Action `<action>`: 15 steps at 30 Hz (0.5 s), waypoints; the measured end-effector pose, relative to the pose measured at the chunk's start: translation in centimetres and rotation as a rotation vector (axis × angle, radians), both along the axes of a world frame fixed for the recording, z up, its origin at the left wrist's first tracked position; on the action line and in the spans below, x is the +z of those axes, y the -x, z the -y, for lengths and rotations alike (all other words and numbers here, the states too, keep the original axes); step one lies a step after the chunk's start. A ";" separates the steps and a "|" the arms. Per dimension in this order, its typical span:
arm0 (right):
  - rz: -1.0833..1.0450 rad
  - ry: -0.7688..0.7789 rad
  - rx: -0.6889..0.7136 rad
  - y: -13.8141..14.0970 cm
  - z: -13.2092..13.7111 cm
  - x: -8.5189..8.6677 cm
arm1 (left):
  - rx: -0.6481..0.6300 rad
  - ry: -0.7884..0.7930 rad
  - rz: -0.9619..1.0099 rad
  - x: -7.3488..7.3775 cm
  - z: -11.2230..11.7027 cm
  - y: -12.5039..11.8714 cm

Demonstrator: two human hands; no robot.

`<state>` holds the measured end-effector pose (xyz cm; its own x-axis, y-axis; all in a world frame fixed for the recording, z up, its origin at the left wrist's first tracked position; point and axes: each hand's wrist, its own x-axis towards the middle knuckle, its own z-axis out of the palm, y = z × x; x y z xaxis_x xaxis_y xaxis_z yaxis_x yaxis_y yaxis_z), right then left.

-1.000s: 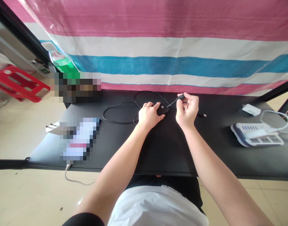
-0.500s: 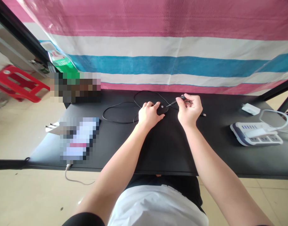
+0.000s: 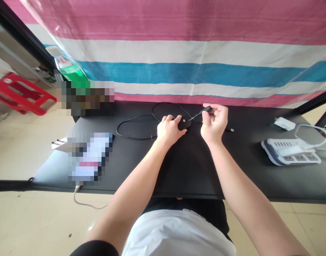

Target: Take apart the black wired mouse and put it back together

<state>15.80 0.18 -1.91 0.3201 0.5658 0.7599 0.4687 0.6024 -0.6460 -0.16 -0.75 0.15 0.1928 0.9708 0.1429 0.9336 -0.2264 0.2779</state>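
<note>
A small round black device (image 3: 184, 123) lies on the black table (image 3: 189, 167), near its far edge. My left hand (image 3: 169, 129) rests over the device's left side, fingers curled on it. My right hand (image 3: 214, 123) is closed in a pinch on a black cable plug (image 3: 206, 110), held just above the table to the right of the device. A thin black cable (image 3: 136, 128) loops across the table to the left of my left hand and behind the device. A second plug end (image 3: 231, 130) lies on the table to the right of my right hand.
A white and blue power strip (image 3: 290, 156) with a white cable (image 3: 312, 133) lies at the right, a white adapter (image 3: 284, 123) behind it. Blurred items sit at the table's left. A striped tarp (image 3: 194, 60) hangs behind. A red stool (image 3: 21, 94) stands far left.
My right hand shifted slightly right and then a little back, still pinching the plug, which now tilts up a bit. My left hand has stayed on the device.
</note>
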 end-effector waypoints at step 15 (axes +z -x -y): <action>0.028 -0.014 -0.180 -0.4 -0.3 -0.1 | 0.003 0.002 0.003 0.0 0.0 0.0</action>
<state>16.17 0.50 -2.04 0.3936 0.4903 0.7776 0.5880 0.5159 -0.6230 -0.14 -0.78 0.15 0.1890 0.9718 0.1413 0.9334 -0.2225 0.2816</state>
